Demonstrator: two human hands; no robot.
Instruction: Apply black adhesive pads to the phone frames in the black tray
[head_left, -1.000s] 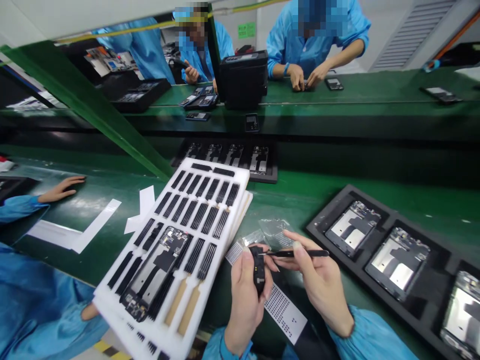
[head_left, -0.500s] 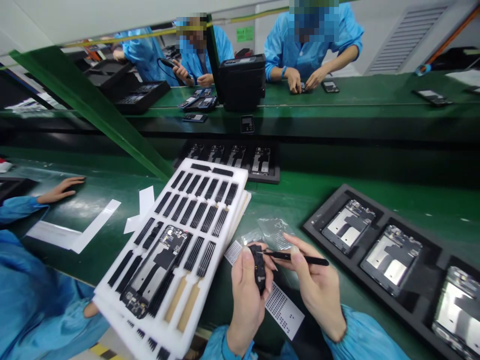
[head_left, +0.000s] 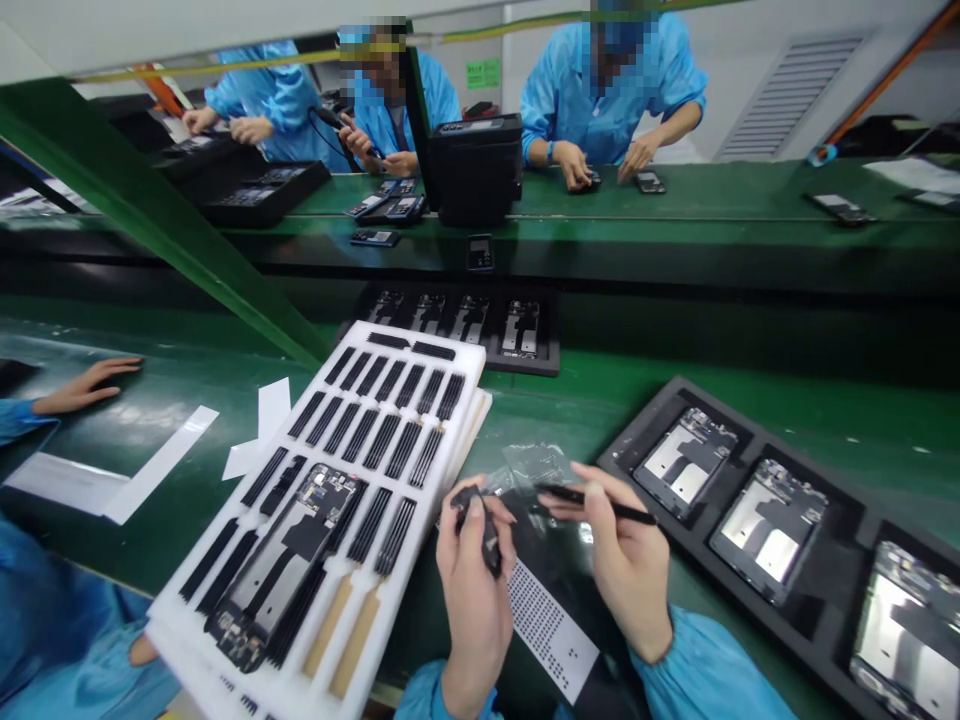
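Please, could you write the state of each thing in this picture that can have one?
Left hand: closed around a small black part
Small black part: held, partly covered
Right hand: closed on a slim black tool
Slim black tool: held, apart from the small black part
White tray: stacked, loaded with black strips and a phone
Phone: lying open, inside showing
Dark tray at right: carrying three opened phones
Dotted sheet: flat, partly hidden
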